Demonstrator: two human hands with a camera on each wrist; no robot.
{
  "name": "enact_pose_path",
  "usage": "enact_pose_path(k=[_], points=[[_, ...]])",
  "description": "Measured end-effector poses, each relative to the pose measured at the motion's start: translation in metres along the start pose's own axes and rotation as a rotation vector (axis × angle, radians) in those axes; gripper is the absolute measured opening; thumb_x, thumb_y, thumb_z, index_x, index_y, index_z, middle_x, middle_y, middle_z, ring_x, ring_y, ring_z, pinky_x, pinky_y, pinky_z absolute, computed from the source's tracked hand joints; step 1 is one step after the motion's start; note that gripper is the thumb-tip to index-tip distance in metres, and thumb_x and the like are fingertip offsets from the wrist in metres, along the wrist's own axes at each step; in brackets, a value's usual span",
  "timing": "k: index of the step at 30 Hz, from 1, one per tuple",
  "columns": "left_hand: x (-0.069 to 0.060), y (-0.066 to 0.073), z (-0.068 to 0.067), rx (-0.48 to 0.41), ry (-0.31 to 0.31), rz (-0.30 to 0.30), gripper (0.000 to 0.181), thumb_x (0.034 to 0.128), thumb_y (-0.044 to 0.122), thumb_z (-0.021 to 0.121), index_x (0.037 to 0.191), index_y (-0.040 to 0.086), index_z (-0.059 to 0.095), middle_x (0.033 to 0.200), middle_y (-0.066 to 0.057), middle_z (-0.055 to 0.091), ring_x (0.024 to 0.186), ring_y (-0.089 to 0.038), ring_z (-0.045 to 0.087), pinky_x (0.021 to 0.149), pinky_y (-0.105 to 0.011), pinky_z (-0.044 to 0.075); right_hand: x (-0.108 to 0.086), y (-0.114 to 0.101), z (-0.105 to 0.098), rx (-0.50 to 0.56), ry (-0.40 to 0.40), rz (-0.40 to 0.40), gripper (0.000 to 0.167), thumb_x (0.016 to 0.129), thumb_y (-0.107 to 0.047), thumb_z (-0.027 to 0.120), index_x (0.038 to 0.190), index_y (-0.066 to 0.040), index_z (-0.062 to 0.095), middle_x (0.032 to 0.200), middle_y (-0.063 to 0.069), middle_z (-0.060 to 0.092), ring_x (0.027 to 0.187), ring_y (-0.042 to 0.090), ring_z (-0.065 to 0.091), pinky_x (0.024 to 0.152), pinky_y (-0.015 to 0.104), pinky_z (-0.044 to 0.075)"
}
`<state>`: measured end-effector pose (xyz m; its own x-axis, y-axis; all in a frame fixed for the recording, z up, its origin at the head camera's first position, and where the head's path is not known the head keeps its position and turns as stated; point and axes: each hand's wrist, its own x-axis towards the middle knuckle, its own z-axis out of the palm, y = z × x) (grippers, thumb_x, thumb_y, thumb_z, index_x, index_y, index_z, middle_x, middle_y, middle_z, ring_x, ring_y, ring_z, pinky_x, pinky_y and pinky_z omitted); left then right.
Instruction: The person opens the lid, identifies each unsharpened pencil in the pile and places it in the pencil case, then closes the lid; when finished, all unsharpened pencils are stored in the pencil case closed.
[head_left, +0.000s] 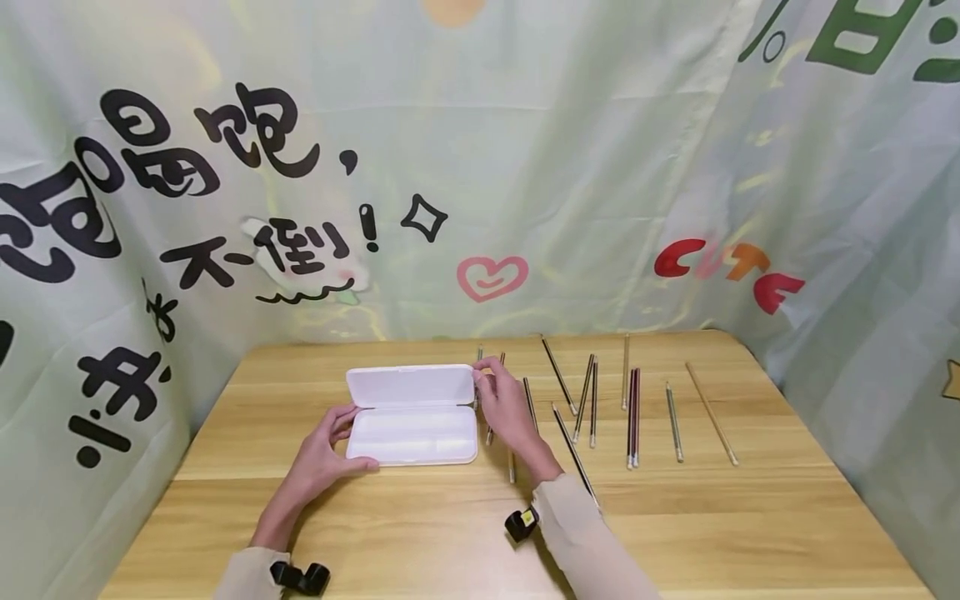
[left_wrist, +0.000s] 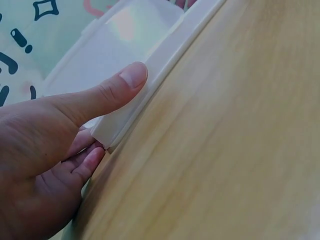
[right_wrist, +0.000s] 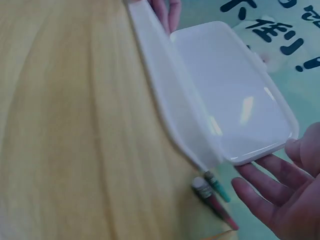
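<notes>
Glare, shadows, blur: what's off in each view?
Head: white case looks washed out inside, faint shadow below the left hand. Left wrist: pale sheen on the lid, tabletop grain soft. Right wrist: bright reflections on the lid, tabletop blurred, bluish cast.

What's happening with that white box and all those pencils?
A person has the white box on the table with its lid up. The left hand grips the box's left end, and the right hand holds the lid's right edge. The pencils lie loose on the table, mostly off to the right.
</notes>
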<state>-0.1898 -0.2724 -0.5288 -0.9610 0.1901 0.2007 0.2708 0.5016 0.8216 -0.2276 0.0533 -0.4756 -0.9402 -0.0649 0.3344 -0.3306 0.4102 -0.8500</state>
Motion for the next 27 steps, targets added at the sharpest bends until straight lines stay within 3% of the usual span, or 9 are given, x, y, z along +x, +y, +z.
enact_pose_path(k=[2,7,10,12,15,21,27], points=[[-0.001,0.000,0.000,-0.001,0.001,-0.003,0.091,0.0671,0.023,0.099,0.141,0.004,0.049,0.141,-0.020,0.059,0.123,-0.040,0.060,0.104,-0.051,0.048,0.002,0.003,0.003,0.000,0.037,0.013,0.011,0.106,-0.011,0.057,0.112,-0.004,0.063,0.059,0.007,0.055,0.048,0.011,0.038,0.045,0.024,0.031],[-0.001,0.000,-0.001,0.042,-0.006,0.008,0.093,0.0670,0.025,0.099,0.145,0.009,0.052,0.140,-0.016,0.060,0.125,-0.034,0.059,0.104,-0.035,0.050,0.007,0.010,0.011,-0.022,0.073,0.056,0.007,0.101,-0.006,0.064,0.109,-0.006,0.064,0.081,0.011,0.074,0.061,0.012,0.063,0.051,0.022,0.045],[0.001,0.000,-0.002,0.087,-0.009,0.026,0.095,0.0667,0.031,0.099,0.147,0.012,0.053,0.142,-0.015,0.059,0.130,-0.034,0.056,0.107,-0.044,0.048,0.012,0.012,0.012,-0.063,0.069,0.061,0.012,0.100,-0.004,0.064,0.112,-0.005,0.065,0.087,0.013,0.076,0.069,0.017,0.070,0.052,0.025,0.050],[0.003,0.000,-0.002,0.118,-0.016,0.044,0.094,0.0666,0.037,0.098,0.147,0.014,0.055,0.144,-0.015,0.058,0.133,-0.037,0.053,0.109,-0.055,0.043,0.015,0.012,0.011,-0.100,0.068,0.066,0.014,0.098,-0.002,0.064,0.112,-0.004,0.066,0.081,0.011,0.074,0.061,0.017,0.066,0.048,0.026,0.047],[0.005,-0.001,-0.003,0.167,-0.010,0.064,0.092,0.0655,0.044,0.097,0.145,0.017,0.059,0.147,-0.013,0.056,0.137,-0.039,0.049,0.109,-0.062,0.038,0.021,0.012,0.010,-0.129,0.056,0.090,0.014,0.096,0.000,0.064,0.109,-0.003,0.068,0.075,0.007,0.071,0.055,0.013,0.060,0.047,0.025,0.045],[0.002,-0.001,-0.002,0.143,-0.016,0.050,0.090,0.0651,0.044,0.098,0.143,0.019,0.060,0.147,-0.014,0.056,0.137,-0.041,0.048,0.108,-0.066,0.037,0.022,0.013,0.010,-0.129,0.003,0.175,0.012,0.096,-0.002,0.064,0.107,-0.004,0.068,0.073,0.002,0.067,0.052,0.011,0.055,0.046,0.024,0.043],[0.004,0.000,-0.002,0.139,-0.005,0.024,0.090,0.0628,0.046,0.098,0.141,0.022,0.061,0.146,-0.013,0.057,0.137,-0.040,0.048,0.108,-0.065,0.039,0.022,0.011,0.008,-0.124,0.005,0.157,0.012,0.096,-0.003,0.065,0.107,-0.004,0.068,0.075,0.004,0.069,0.058,0.013,0.059,0.051,0.027,0.047]])
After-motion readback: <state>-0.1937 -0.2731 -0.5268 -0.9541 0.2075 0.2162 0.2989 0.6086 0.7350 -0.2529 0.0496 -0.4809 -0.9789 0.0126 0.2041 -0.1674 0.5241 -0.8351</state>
